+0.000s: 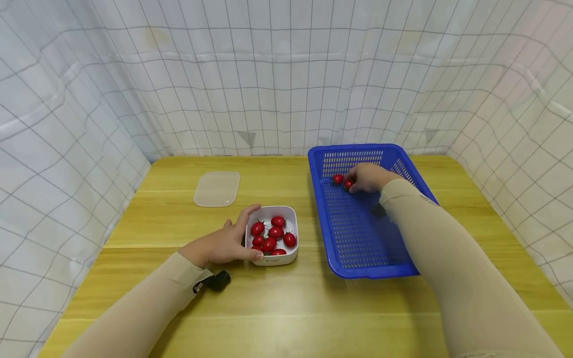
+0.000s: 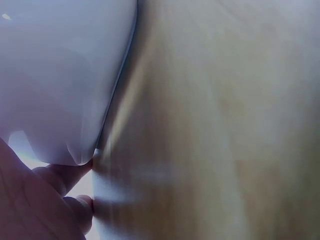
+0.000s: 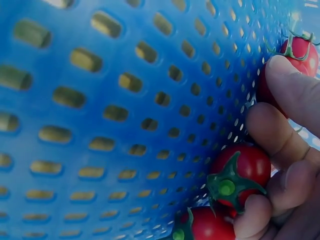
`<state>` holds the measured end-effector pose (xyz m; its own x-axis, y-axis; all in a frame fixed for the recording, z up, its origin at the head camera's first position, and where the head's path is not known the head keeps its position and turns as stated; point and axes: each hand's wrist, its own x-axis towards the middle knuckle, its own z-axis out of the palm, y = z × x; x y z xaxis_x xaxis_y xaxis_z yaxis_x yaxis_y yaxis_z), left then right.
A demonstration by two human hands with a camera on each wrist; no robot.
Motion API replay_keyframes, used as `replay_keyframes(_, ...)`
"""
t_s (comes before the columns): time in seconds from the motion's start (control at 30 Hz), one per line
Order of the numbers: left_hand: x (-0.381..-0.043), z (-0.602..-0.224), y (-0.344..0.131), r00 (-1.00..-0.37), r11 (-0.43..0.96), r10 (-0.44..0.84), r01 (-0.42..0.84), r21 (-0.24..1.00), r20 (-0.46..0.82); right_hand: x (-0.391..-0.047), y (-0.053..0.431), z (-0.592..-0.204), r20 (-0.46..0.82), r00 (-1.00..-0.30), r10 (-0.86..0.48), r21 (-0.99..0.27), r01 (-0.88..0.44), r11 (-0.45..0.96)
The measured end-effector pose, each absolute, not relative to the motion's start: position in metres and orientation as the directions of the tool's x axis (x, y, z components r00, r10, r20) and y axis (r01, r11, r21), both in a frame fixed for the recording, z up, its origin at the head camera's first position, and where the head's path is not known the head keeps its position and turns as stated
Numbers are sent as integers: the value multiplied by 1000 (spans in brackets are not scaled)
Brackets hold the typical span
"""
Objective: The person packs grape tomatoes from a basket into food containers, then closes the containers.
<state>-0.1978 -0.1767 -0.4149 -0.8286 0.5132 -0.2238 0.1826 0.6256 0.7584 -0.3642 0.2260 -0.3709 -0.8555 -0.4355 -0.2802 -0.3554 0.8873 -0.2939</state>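
My left hand [image 1: 226,243] holds the left side of a white square container [image 1: 286,259], its thumb at the near corner and forefinger at the far one. Several red cherry tomatoes [image 1: 276,232] with green stems lie inside. In the left wrist view the container's smooth wall [image 2: 65,75] fills the upper left, above the fingers. Reaching into a blue basket [image 1: 323,223], my right hand [image 1: 369,177] pinches a cherry tomato [image 3: 267,87] between thumb and forefinger. A second tomato [image 3: 245,165] lies against the curled fingers, and another [image 3: 212,225] sits below it.
A translucent flat lid [image 1: 217,189] lies on the wooden table [image 1: 286,308] behind the container. The slotted basket stands on the right of the table. White grid-patterned curtains [image 1: 286,74] enclose the back and both sides.
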Motion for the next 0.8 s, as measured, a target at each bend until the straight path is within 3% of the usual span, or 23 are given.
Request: replay_keyframes(0.8,-198,-417,-177,-836,642,496,171,747,-235,-363,224,-371,-302,-864,-402,-313,-308,898)
